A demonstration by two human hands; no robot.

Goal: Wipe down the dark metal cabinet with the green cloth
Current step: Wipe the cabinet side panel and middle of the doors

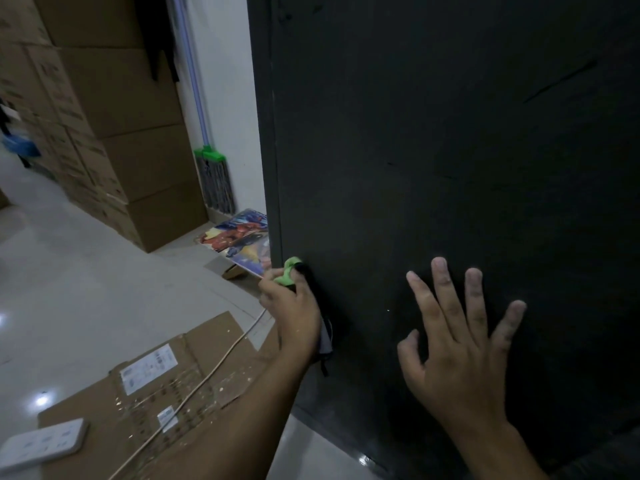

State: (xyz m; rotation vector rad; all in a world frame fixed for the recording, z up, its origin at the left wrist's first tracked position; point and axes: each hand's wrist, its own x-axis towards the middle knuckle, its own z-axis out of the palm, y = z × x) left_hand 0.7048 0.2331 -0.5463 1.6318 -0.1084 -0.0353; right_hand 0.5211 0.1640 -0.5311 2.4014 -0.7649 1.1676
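Against the dark cabinet (450,133), left hand (295,308) grips green cloth (287,271).

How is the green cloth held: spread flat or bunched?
Bunched: the green cloth bulges from the left hand gripping it at the cabinet edge.

**Free panel above, crowded floor at the left**

The cabinet (450,168) face is left free above the right hand (460,344), which is spread flat on it. The cabinet's left edge is taken by the left hand (294,306) gripping the cloth (289,271). Passage beside that edge is narrowed by a printed board (242,240), a mop (214,178), stacked boxes (138,133), flattened cardboard (173,393), a cord (207,368) and a power strip (45,441).
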